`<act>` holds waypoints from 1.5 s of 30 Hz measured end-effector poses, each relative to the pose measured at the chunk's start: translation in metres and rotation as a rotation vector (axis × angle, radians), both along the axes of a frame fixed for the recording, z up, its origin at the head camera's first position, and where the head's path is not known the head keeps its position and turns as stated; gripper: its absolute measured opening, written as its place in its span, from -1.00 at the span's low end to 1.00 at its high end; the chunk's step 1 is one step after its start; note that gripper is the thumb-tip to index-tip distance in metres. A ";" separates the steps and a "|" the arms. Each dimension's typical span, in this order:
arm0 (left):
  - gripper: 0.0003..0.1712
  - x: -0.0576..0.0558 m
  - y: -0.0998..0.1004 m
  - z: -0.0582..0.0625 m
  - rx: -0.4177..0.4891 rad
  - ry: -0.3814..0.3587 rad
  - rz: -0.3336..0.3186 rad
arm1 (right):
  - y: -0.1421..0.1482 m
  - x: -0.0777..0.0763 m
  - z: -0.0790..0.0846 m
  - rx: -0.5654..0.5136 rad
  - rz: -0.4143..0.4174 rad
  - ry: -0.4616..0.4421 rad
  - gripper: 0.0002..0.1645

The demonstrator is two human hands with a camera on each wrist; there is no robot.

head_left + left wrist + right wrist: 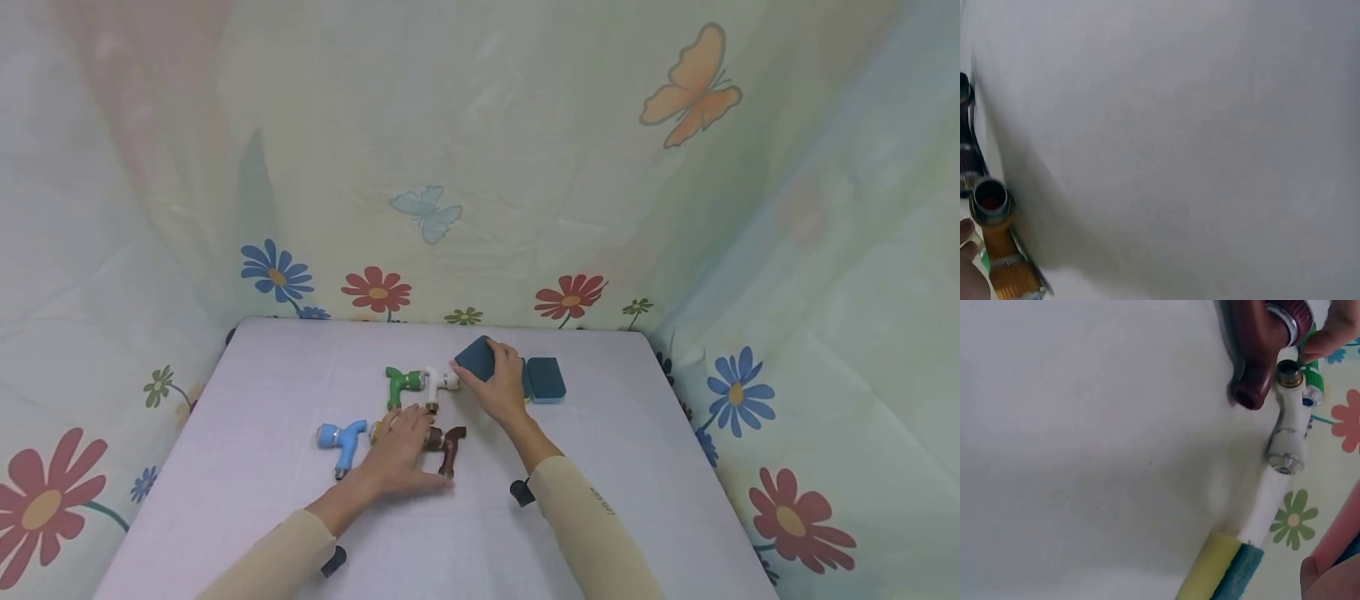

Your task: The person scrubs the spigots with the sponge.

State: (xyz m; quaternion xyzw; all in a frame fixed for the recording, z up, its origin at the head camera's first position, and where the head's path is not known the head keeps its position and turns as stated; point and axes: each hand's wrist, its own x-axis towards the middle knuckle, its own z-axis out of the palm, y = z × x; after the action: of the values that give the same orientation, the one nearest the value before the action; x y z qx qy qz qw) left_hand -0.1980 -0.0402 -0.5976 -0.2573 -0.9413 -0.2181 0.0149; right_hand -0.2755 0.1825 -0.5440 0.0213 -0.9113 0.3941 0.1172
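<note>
My right hand (498, 383) pinches a scouring sponge (474, 358) between thumb and fingers, tilted near the table's back. Its foam shows pink and its pad blue in the right wrist view. My left hand (401, 458) lies over a yellow tap (377, 431) with its fingers stretched forward, hiding most of it. The left thumb reaches out by a brown tap (452, 450). Beyond the left fingertips are a green tap (394, 385) and a white tap (432, 387). A light blue tap (347, 442) lies left of that hand.
Another blue-topped sponge (546, 379) lies right of my right hand. Beside it, a sponge with yellow foam (1216, 559) is partly hidden by that hand in the head view. A flowered curtain (465, 167) surrounds the white-covered table (600, 467) at the back and sides.
</note>
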 end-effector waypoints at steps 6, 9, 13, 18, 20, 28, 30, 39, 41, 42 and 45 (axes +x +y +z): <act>-0.06 -0.033 -0.020 0.013 0.141 -0.001 0.123 | 0.006 -0.004 -0.003 0.032 0.103 -0.081 0.16; -0.14 -0.053 -0.036 0.017 0.162 -0.054 0.159 | 0.012 -0.006 -0.011 0.068 0.222 -0.137 0.22; -0.07 -0.073 -0.054 0.020 0.096 -0.147 0.169 | 0.021 -0.012 -0.019 0.143 0.335 -0.211 0.29; 0.13 -0.085 -0.063 0.023 0.028 -0.295 0.174 | 0.030 -0.021 -0.021 0.260 0.342 -0.284 0.32; 0.19 -0.089 -0.064 0.022 0.018 -0.323 0.164 | 0.032 -0.023 -0.021 0.289 0.333 -0.286 0.32; 0.31 -0.100 -0.065 0.019 -0.001 -0.377 0.120 | 0.030 -0.030 -0.022 0.472 0.325 -0.282 0.26; 0.32 -0.101 -0.064 0.018 0.003 -0.385 0.117 | 0.029 -0.033 -0.025 0.528 0.343 -0.288 0.23; 0.40 -0.103 -0.063 0.013 0.050 -0.355 0.151 | 0.048 -0.043 -0.023 0.671 0.264 -0.409 0.47; 0.40 -0.103 -0.064 0.013 0.088 -0.352 0.169 | 0.057 -0.044 -0.022 0.682 0.249 -0.451 0.46; 0.40 -0.102 -0.064 0.014 0.111 -0.352 0.177 | 0.062 -0.045 -0.022 0.689 0.243 -0.466 0.43; 0.40 -0.101 -0.065 0.016 0.207 -0.363 0.177 | 0.073 -0.046 -0.023 0.706 0.239 -0.487 0.35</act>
State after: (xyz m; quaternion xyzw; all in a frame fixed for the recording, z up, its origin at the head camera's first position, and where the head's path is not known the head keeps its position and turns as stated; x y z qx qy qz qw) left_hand -0.2993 -0.1050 -0.5817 -0.1275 -0.9201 -0.3540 -0.1094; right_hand -0.3214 0.2552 -0.5674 0.0719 -0.9822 0.0633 -0.1616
